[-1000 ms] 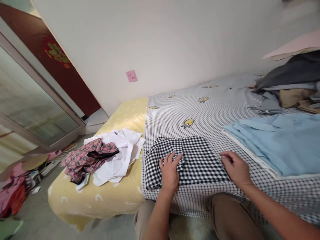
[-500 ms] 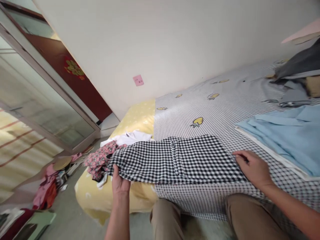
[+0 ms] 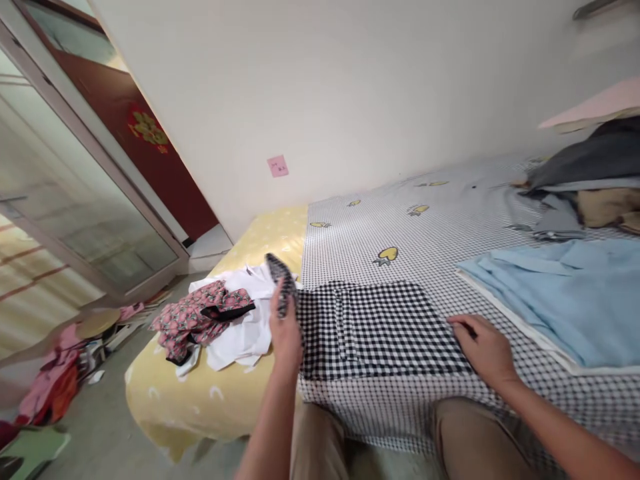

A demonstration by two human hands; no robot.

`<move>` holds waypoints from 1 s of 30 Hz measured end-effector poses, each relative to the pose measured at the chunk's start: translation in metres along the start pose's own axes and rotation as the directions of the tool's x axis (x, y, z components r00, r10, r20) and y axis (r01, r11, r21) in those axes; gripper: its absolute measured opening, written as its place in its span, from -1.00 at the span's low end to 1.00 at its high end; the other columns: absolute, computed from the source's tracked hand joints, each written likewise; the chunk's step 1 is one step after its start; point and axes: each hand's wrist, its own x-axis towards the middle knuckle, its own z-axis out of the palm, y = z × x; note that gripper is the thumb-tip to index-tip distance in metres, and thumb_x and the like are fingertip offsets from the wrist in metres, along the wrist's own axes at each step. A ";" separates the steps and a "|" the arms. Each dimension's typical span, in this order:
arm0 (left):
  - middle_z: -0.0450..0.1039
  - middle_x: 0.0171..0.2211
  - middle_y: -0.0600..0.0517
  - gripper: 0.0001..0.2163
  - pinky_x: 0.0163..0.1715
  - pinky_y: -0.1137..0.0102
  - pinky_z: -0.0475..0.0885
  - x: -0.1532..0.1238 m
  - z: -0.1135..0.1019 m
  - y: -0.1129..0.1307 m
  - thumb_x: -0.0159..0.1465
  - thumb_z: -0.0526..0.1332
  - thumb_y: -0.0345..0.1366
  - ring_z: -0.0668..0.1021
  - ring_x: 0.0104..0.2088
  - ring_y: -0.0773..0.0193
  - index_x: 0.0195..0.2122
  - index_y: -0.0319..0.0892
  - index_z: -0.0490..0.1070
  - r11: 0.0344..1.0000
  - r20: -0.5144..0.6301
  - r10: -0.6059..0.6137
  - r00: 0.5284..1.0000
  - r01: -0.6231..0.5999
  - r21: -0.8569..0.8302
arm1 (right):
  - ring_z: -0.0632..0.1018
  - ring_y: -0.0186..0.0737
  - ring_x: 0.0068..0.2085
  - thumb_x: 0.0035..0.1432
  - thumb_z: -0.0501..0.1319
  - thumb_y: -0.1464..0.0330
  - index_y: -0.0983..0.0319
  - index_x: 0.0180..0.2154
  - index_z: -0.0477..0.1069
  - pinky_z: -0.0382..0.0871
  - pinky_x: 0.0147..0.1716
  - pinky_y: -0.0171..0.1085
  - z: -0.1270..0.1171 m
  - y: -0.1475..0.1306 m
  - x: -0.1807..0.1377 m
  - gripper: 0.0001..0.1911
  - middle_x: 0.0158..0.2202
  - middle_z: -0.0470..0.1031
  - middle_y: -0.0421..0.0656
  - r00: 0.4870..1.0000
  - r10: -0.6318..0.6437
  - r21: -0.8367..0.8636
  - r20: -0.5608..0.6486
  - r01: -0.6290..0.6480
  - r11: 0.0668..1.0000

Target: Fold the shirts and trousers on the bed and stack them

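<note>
A black-and-white checked garment (image 3: pixel 385 327) lies flat along the front of the bed, a seamed band running across it. Its left end is raised off the bed and folded upward in my left hand (image 3: pixel 287 337), whose fingers are closed round the cloth. At the garment's right edge is my right hand (image 3: pixel 483 347), fingers curled and thumb and forefinger against the hem. Just left of my left hand, a pink floral garment (image 3: pixel 197 313) with black trim lies crumpled over white clothing (image 3: pixel 250 340).
The bed has a checked sheet (image 3: pixel 350 247) and a yellow cover (image 3: pixel 185 400) on its left. Light blue clothing (image 3: pixel 565 300) lies to the right, with a dark pile (image 3: pixel 585 160) behind. A wall (image 3: pixel 370 93) backs the bed. Clothes (image 3: pixel 55 373) lie on the floor at left.
My left hand has lifted the checked garment's left end and brought it up and rightward, uncovering the white clothing. My right hand stays at the right edge. The view has shifted slightly.
</note>
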 end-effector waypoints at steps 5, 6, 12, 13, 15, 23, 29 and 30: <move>0.35 0.32 0.09 -0.29 0.40 -0.10 -0.02 -0.069 0.054 -0.035 0.14 0.03 -0.64 0.28 0.37 0.10 0.22 0.19 0.40 0.823 0.573 -0.039 0.818 -0.299 0.484 | 0.58 -0.08 -0.28 0.14 0.09 0.22 0.13 -0.36 0.52 0.44 -0.23 -0.12 0.000 -0.001 0.000 -0.75 -0.32 0.61 -0.10 1.000 0.008 0.008 0.000 -0.008 1.000; 0.33 0.34 0.12 -0.24 0.40 -0.13 -0.06 -0.080 0.058 -0.044 0.10 0.01 -0.66 0.24 0.39 0.10 0.23 0.22 0.38 0.784 0.636 -0.078 0.768 -0.346 0.515 | 0.58 -0.08 -0.29 0.14 0.09 0.23 0.14 -0.36 0.53 0.44 -0.24 -0.12 0.000 -0.001 0.000 -0.75 -0.32 0.61 -0.10 1.000 0.002 0.009 -0.001 -0.002 1.000; 0.29 0.36 0.14 -0.17 0.39 -0.01 0.01 -0.090 0.059 -0.059 0.04 -0.02 -0.67 0.25 0.38 0.23 0.30 0.16 0.29 0.805 0.652 -0.105 0.751 -0.321 0.499 | 0.57 -0.10 -0.31 0.14 0.10 0.27 0.14 -0.35 0.53 0.43 -0.27 -0.16 0.000 -0.002 0.000 -0.77 -0.34 0.60 -0.11 0.999 -0.033 0.003 -0.022 0.033 0.999; 0.30 0.36 0.12 -0.20 0.38 0.01 0.06 -0.086 0.060 -0.057 0.06 -0.03 -0.66 0.27 0.37 0.25 0.30 0.12 0.30 0.825 0.612 -0.091 0.786 -0.284 0.488 | 0.58 -0.10 -0.30 0.15 0.10 0.28 0.14 -0.35 0.53 0.43 -0.26 -0.16 0.000 -0.003 0.000 -0.77 -0.34 0.59 -0.11 0.999 -0.036 0.005 -0.022 0.036 0.999; 0.29 0.36 0.08 -0.26 0.36 0.05 0.12 -0.083 0.065 -0.053 0.11 -0.04 -0.64 0.29 0.36 0.26 0.30 0.06 0.29 0.854 0.531 -0.053 0.845 -0.237 0.463 | 0.58 -0.09 -0.28 0.16 0.10 0.29 0.15 -0.33 0.53 0.43 -0.24 -0.16 -0.001 -0.003 -0.001 -0.78 -0.33 0.59 -0.11 0.999 -0.042 0.007 -0.021 0.042 0.999; 0.06 0.46 0.16 -0.18 0.40 -0.25 -0.20 -0.112 0.087 -0.037 0.15 0.01 -0.59 0.03 0.47 0.05 0.40 0.22 0.07 0.697 0.779 -0.200 0.595 -0.472 0.540 | 0.57 -0.12 -0.32 0.18 0.10 0.29 0.15 -0.33 0.53 0.42 -0.28 -0.18 -0.002 -0.003 -0.001 -0.78 -0.35 0.58 -0.12 0.996 -0.079 -0.020 -0.034 0.078 0.997; -0.30 0.53 -0.01 -0.20 0.39 -0.23 -0.16 -0.119 0.094 0.005 0.26 0.20 -0.25 -0.14 0.49 -0.08 0.47 0.11 -0.17 0.681 0.717 -0.432 0.546 -0.324 0.657 | 0.57 -0.10 -0.30 0.18 0.11 0.29 0.15 -0.34 0.53 0.42 -0.25 -0.16 -0.001 -0.002 -0.002 -0.78 -0.34 0.58 -0.12 0.996 -0.088 -0.028 -0.032 0.087 0.996; -0.37 0.53 -0.03 -0.19 0.39 -0.22 -0.13 -0.122 0.094 0.010 0.26 0.22 -0.21 -0.16 0.49 -0.08 0.47 0.11 -0.19 0.702 0.705 -0.441 0.555 -0.275 0.656 | 0.57 -0.09 -0.29 0.17 0.11 0.29 0.16 -0.34 0.53 0.42 -0.24 -0.15 0.000 -0.002 -0.002 -0.78 -0.34 0.58 -0.11 0.996 -0.083 -0.029 -0.031 0.082 0.996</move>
